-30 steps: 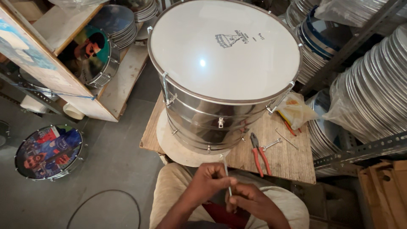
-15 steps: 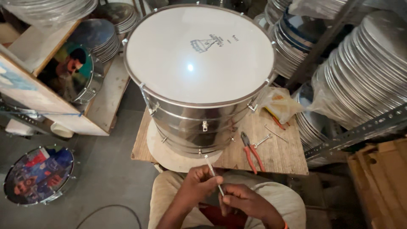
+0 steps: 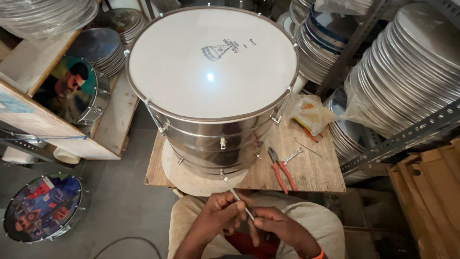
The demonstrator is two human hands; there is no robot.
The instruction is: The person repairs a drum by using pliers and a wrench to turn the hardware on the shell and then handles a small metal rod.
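Pinching a thin rod [image 3: 238, 199] between both hands, left [image 3: 221, 212] and right [image 3: 273, 225] fingers closed on it (pliers [image 3: 280, 169] lie just beyond, near the drum [image 3: 211, 86]).

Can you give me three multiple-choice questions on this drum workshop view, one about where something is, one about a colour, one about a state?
1. Where do the pliers lie?
A. On the floor
B. On the wooden board, right of the steel drum
C. On the drumhead

2. What colour are the plier handles?
A. Red
B. Blue
C. Green

3. How is the thin metal rod held?
A. By the left hand alone
B. It lies loose on the board
C. Between the left hand and the right hand

Answers:
1. B, since the pliers rest on the board beside a small spanner, clear of the drum.
2. A, since both handles show red.
3. C, since fingers of both hands pinch the rod above the person's lap.
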